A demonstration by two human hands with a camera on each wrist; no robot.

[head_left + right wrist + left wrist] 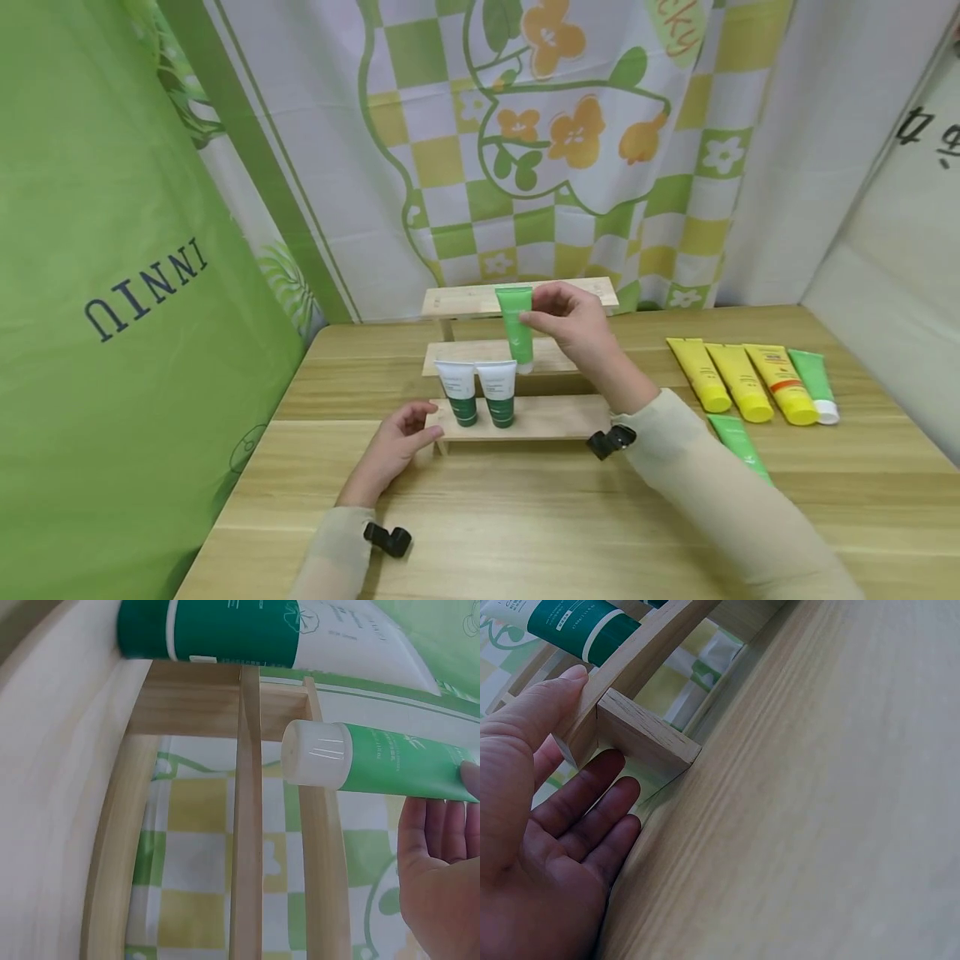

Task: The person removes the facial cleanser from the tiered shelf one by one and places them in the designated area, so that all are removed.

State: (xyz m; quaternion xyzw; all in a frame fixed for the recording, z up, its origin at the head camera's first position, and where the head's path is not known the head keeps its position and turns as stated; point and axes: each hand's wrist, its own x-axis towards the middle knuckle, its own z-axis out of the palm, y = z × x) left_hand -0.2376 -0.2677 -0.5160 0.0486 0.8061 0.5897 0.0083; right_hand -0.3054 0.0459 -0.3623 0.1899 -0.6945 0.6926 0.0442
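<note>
Your right hand (573,325) holds a green tube (514,321) upright with its pale cap down, the thumb across the front and the fingers behind, pinching it along its right edge. That tube is at the middle step (558,357) of a small wooden shelf (558,417), and in the right wrist view its cap looks just apart from the board. Your left hand (397,437) is at the left end of the bottom step: the thumb rests on the front edge, the index finger reaches round the end of the board, and the other three fingers sit slightly spread and loosely bent beside the shelf's leg (649,735). You cannot tell from here how hard it presses. Just in from that hand, two white and dark green tubes (497,393) stand side by side on the bottom step, caps down. To your right on the wooden table (495,517), three yellow tubes (738,383) lie in a row, with a white-capped green tube (812,377) next to them at the far right. Nearer you lies another green tube (738,443), partly hidden by your right sleeve (727,492). A checked, flowered curtain (420,54) hangs behind the shelf.
</note>
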